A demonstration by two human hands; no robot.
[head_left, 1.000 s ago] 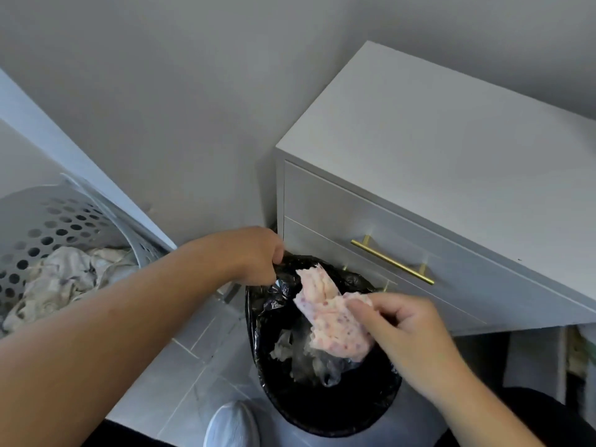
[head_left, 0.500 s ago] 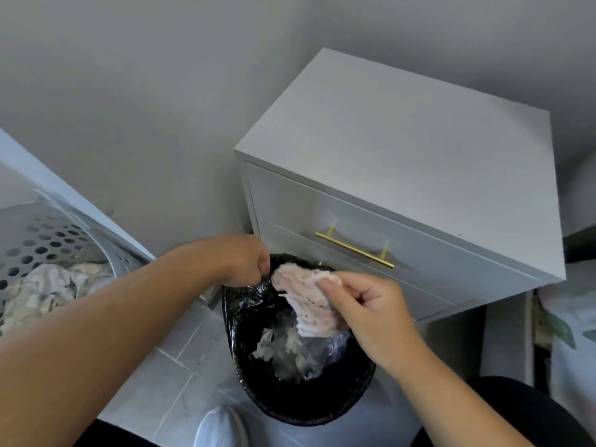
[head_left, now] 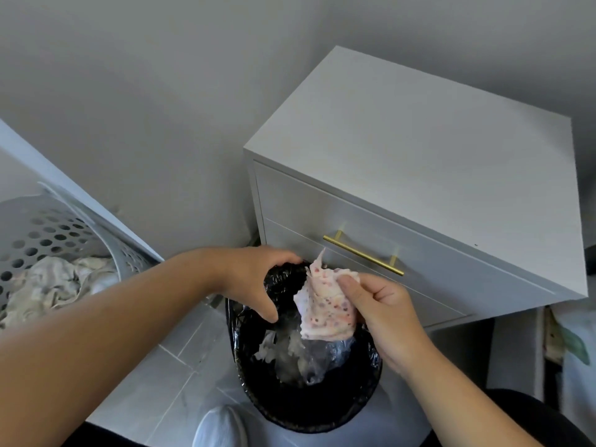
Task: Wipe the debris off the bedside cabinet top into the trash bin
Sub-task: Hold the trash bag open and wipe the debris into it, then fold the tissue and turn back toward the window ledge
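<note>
A person looks down at a white bedside cabinet standing against a grey wall on the right. Its top looks bare, apart from one tiny dark speck near the right front edge. A brass bar handle runs across the upper drawer front.

On the tiled floor just in front of the cabinet's near left corner stands a round trash bin lined with a black plastic bag. Crumpled clear plastic and pale scraps lie inside.

The left hand reaches in from the left and is clenched on the far rim of the bag, holding the mouth open. The right hand comes from the near right, pinching a bunched cloth between thumb and fingers. The cloth is pale pink with small coloured dots, and it hangs over the bin opening, close to the left hand.

The cloth appears soft, thin and very light; it drapes and folds freely, so it probably needs only a light pinch on a gathered bunch, as here, and it would likely shed crumbs when shaken. The bag looks slick and flimsy, best held at its rolled rim.

To the far left, a grey perforated laundry basket holds crumpled fabric. A white shoe toe shows at the bottom edge.
</note>
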